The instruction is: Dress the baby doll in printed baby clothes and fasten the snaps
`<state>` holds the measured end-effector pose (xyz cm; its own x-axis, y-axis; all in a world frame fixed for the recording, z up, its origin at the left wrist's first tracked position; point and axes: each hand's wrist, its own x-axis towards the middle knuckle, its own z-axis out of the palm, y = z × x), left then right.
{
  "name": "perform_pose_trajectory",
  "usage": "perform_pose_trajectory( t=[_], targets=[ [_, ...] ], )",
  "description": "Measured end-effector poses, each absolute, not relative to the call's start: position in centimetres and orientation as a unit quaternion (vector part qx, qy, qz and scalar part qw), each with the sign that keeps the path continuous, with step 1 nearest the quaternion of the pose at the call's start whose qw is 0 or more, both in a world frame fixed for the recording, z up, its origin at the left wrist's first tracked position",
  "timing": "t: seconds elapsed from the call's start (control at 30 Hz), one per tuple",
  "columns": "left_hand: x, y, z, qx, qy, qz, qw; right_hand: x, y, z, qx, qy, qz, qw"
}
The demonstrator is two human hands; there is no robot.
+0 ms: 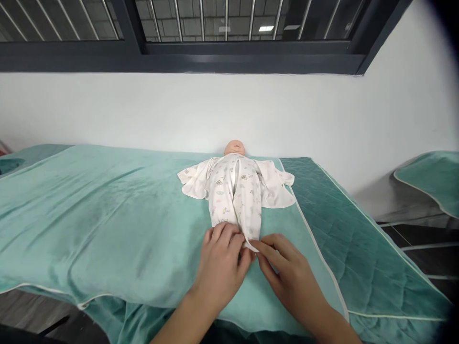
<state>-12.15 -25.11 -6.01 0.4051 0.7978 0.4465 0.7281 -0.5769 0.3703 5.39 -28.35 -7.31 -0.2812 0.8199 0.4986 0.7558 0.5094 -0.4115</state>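
Note:
A baby doll [234, 147] lies on its back on a teal blanket [107, 215], head toward the wall. It wears a white printed romper [234, 191] with sleeves spread wide. My left hand [222, 263] rests at the romper's lower hem, fingers curled over the fabric. My right hand [283, 267] pinches the hem's bottom edge between thumb and forefinger, touching the left hand's fingertips.
The blanket covers a table set against a white wall under a dark-framed barred window [229, 33]. A quilted teal pad [351, 239] lies to the right. Another teal-covered surface [433, 179] stands at far right, across a gap of dark floor.

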Motion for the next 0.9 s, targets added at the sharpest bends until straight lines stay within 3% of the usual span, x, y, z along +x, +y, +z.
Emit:
perform_pose_trajectory(
  t=[0.27,0.5,0.8,0.9],
  targets=[
    [-12.6,-25.1,-6.6,0.834,0.443,0.324,0.062,5.0,-27.9,-10.7,-0.584,-0.745,0.093,0.309],
    [-14.1,-25.6,-6.2,0.835,0.432,0.339,0.026,5.7,-30.0,-8.2,-0.518,-0.758,0.053,0.394],
    [-14.0,-27.1,-8.2,0.845,0.431,0.315,0.019,6.0,-30.6,-11.7,-0.551,-0.768,0.06,0.322],
    [-15.0,-27.3,-8.7,0.835,0.432,0.338,0.042,6.3,-30.8,-11.3,-0.557,-0.755,0.089,0.336]
  ],
)
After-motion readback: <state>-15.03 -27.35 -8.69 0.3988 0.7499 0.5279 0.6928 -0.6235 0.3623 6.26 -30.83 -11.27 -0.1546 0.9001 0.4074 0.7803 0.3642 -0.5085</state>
